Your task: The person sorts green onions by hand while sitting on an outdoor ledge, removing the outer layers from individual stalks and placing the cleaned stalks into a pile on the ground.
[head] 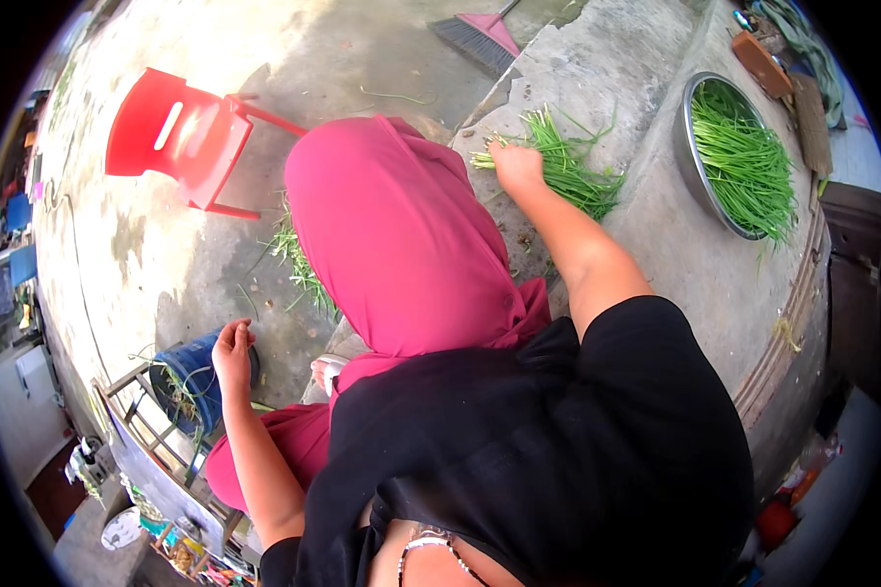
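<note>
My right hand (515, 165) reaches down to a pile of long green stalks, probably chives (569, 169), lying on the concrete ledge. Its fingers are at the pale ends of the stalks; whether they are closed on any cannot be told. My left hand (233, 352) is raised beside a blue plastic bucket (209, 367), its fingers bent close together; nothing clear shows in them. The bucket lies tilted, with plant scraps at its mouth. To the right, a metal basin (695, 172) holds many more green stalks (741, 161). Green trimmings (301, 260) lie on the ground left of my knee.
A red plastic chair (183, 139) stands at the upper left. A broom (477, 40) with a pink head lies at the top. A brick (761, 64) and a wooden board (810, 121) are beyond the basin. A wooden frame (158, 433) is beside the bucket.
</note>
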A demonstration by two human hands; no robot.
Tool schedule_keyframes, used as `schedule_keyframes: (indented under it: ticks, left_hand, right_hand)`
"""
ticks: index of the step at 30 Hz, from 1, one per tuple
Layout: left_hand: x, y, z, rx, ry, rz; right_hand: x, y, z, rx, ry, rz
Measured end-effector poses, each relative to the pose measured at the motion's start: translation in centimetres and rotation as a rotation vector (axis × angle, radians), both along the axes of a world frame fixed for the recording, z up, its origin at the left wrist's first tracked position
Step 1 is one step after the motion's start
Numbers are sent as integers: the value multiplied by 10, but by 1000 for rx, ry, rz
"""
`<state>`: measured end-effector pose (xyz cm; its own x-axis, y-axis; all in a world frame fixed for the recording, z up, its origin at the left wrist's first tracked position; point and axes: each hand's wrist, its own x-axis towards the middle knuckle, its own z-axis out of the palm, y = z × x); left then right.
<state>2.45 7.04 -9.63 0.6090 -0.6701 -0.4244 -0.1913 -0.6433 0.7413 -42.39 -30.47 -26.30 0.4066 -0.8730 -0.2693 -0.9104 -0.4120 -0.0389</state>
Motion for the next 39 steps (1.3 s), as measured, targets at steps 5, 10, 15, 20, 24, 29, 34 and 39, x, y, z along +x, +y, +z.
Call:
schedule_keyframes:
  ticks: [5,10,15,20,24,29,34,39]
  left_hand:
    - [-2,0,6,13,-27,10]
    - [-5,-11,8,-8,-64,-50]
    - [-7,-23,15,-31,-162,-141]
    - [-12,-33,32,-72,-197,-172]
    - [-10,-36,37,-157,-183,-172]
    - [-17,-40,52,-258,-172,-176]
    - [-22,-39,68,-343,-171,-175]
    - [-41,-56,111,-496,-235,-117]
  right_hand:
    - [-23,10,29,-238,-217,-45]
    - [-87,-19,39,19,-670,-109]
    - [-119,-9,117,341,-1017,-344]
    - [-129,7,191,296,-976,-385]
    - [-132,6,253,252,-1115,-435]
    - [-119,-26,320,7,-1252,-245]
    - [-58,-62,373,-65,-1438,-76]
    - [82,-51,410,99,-1738,206]
